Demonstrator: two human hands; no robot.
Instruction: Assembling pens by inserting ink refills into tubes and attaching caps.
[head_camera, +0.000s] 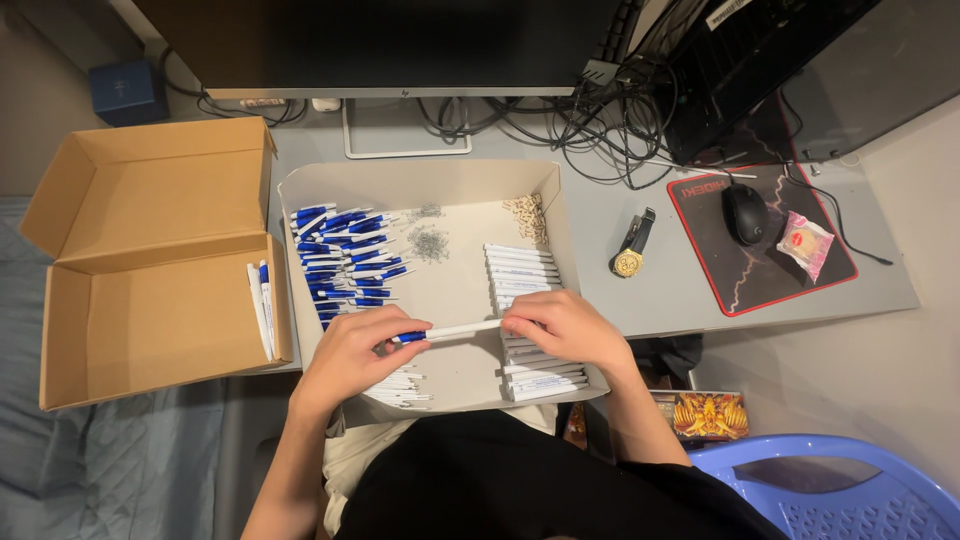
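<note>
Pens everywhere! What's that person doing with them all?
A person sits at a desk holding one white pen level between both hands. The left hand grips its blue end and the right hand its white end, above a shallow tray. In the tray lie blue caps, white barrels, small springs and refills. Two pens lie in a cardboard box to the left.

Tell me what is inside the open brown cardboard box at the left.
Inside the brown cardboard box only two pens show, leaning against its right wall. Nothing covers its floor; both hands are elsewhere.
</note>
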